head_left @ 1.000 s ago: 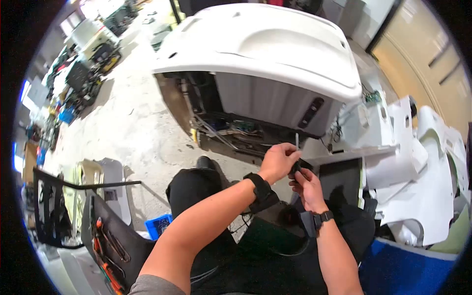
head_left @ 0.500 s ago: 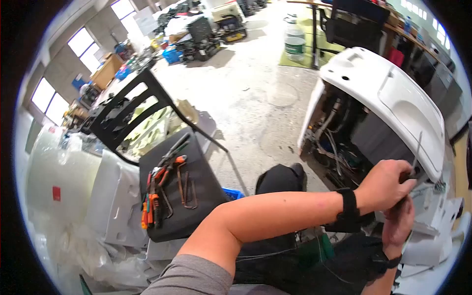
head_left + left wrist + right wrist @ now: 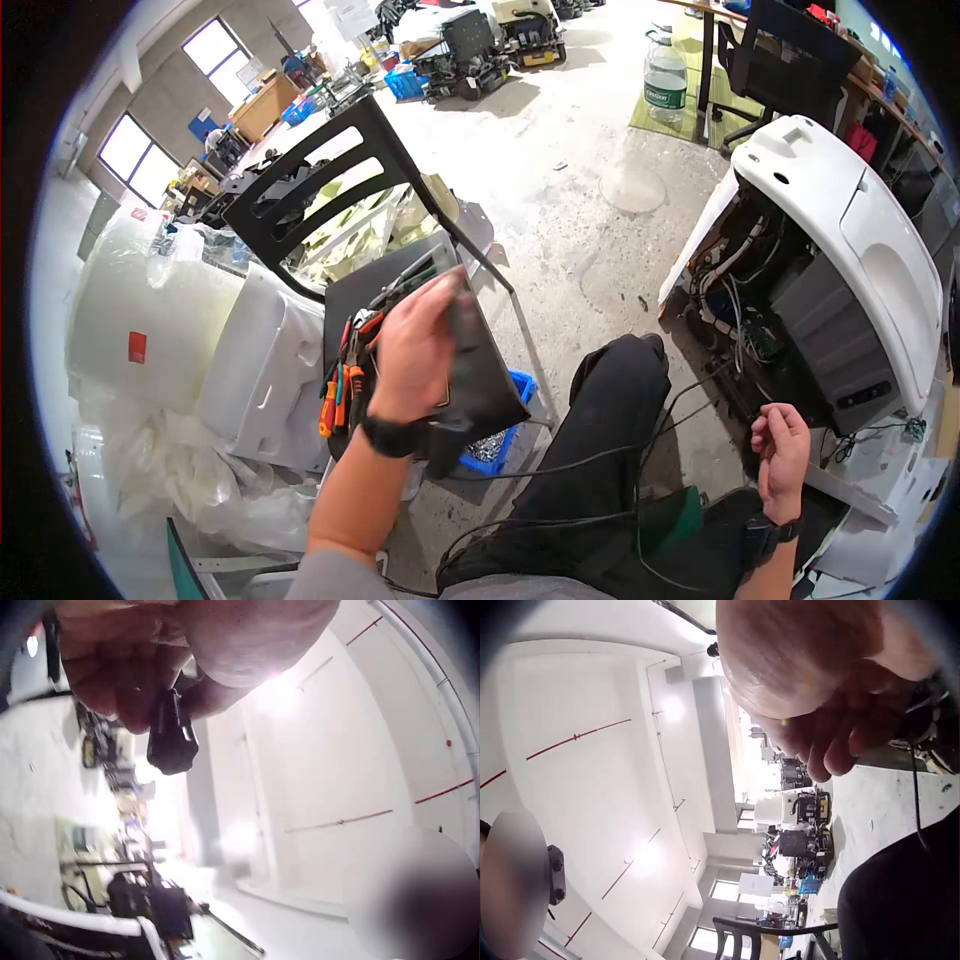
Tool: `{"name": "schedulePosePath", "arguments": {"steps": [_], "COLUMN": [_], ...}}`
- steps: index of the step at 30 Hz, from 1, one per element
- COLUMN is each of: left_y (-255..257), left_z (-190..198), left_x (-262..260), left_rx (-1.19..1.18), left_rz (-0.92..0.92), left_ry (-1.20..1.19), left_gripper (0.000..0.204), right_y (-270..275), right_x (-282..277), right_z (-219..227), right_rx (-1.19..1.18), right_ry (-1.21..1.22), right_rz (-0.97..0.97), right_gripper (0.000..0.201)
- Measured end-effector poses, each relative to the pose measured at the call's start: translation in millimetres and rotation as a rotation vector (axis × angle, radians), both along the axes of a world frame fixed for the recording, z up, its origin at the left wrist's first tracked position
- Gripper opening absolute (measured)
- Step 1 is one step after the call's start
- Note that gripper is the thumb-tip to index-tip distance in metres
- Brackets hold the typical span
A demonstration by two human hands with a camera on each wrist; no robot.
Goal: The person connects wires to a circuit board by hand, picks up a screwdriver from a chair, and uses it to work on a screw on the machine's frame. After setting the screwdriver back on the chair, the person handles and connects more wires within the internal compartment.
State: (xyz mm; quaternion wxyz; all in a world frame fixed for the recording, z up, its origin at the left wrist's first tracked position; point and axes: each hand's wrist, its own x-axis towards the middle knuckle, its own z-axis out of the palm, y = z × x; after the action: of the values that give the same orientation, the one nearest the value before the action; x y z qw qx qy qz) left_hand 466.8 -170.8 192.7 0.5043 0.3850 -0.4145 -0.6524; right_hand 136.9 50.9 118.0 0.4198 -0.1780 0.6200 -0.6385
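My left hand [image 3: 412, 350] is over the chair seat, beside pliers and other orange-handled tools [image 3: 350, 375]. Its fingers and thumb grip a dark tool, blurred in the head view; the left wrist view shows the tool's black handle [image 3: 172, 742] below the fingers. My right hand [image 3: 782, 445] hangs near the lower edge of the white machine housing [image 3: 800, 165], whose opened side shows wires [image 3: 738, 285]. In the right wrist view the right hand's fingers [image 3: 832, 754] are loosely curled, with nothing visible in them.
The black chair's backrest [image 3: 390, 135] rises behind the tools. A blue bin [image 3: 522, 385] sits beside the seat, and black cables cross my legs [image 3: 600, 440]. White panels and clear plastic wrap [image 3: 150, 440] lie at the left; a large bottle [image 3: 664, 85] stands farther back.
My hands, together by the machine before, are now apart. The left one has moved left over the chair with the tool; the right one has stayed by the machine. The view has turned left.
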Motion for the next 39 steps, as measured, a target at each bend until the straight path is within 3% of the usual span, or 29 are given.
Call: {"name": "schedulePosePath", "arguments": {"steps": [3, 6, 9, 10, 13, 25, 39], "left_y": [10, 2, -1, -2, -4, -6, 28], "left_z": [-49, -105, -126, -128, -129, -131, -122], "left_x": [84, 145, 157, 158, 156, 139, 116], "left_rx": [0.209, 0.348, 0.262, 0.266, 0.204, 0.004, 0.158], "left_rz": [0.245, 0.216, 0.193, 0.202, 0.202, 0.292, 0.064], "left_ry": [-0.191, -0.371, -0.468, -0.466, -0.79, -0.999, -0.822], "left_gripper": [0.023, 0.026, 0.031, 0.031, 0.039, 0.028, 0.022], "right_y": [-13, -27, -35, -37, -39, -33, -33], "right_x": [13, 18, 22, 23, 26, 23, 24], "right_z": [0, -2, 1, 2, 7, 7, -5], "right_rx": [0.04, 0.027, 0.044, 0.047, 0.05, 0.055, 0.068], "right_ry": [0.014, 0.008, 0.033, 0.029, 0.033, 0.035, 0.031], "right_rz": [0.072, 0.138, 0.174, 0.177, 0.185, 0.163, 0.153], "right_gripper": [0.013, 0.014, 0.014, 0.014, 0.014, 0.014, 0.013]}}
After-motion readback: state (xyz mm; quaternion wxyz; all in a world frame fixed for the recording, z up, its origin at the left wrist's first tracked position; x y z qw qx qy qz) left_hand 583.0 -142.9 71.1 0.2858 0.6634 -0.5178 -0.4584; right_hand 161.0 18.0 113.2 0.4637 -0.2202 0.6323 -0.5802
